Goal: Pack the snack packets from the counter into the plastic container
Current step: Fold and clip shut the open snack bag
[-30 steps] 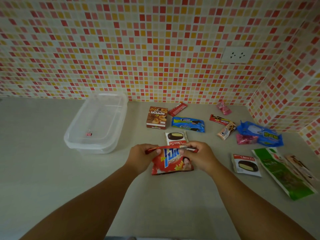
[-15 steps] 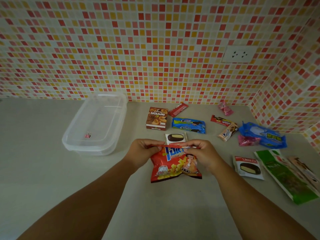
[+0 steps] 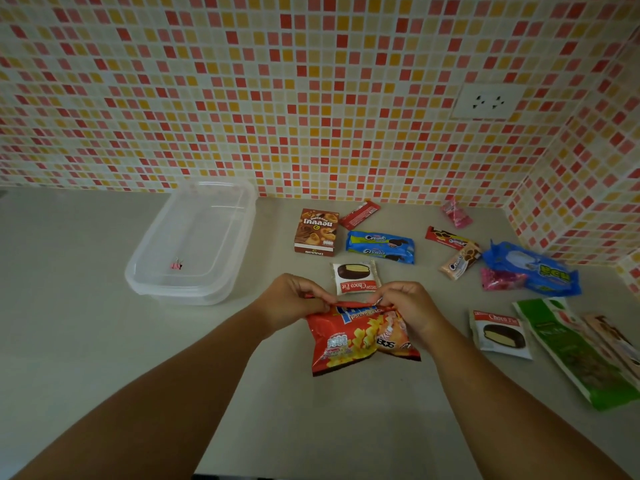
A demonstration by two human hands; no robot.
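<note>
Head: left hand (image 3: 294,299), right hand (image 3: 408,308) pinch red snack packet (image 3: 356,341) top edge.

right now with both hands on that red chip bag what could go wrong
1. Both the left hand and right hand pinch the top edge of the red chip bag; pulling apart might split the seam and spill chips.
2. The plastic container appears to have its lid on, with a small pink clip resting on top, so packing may stall until it is opened.

A red potato-snack bag (image 3: 358,341) hangs upright near the clear plastic container (image 3: 194,237), which holds a pink binder clip (image 3: 176,265).
</note>
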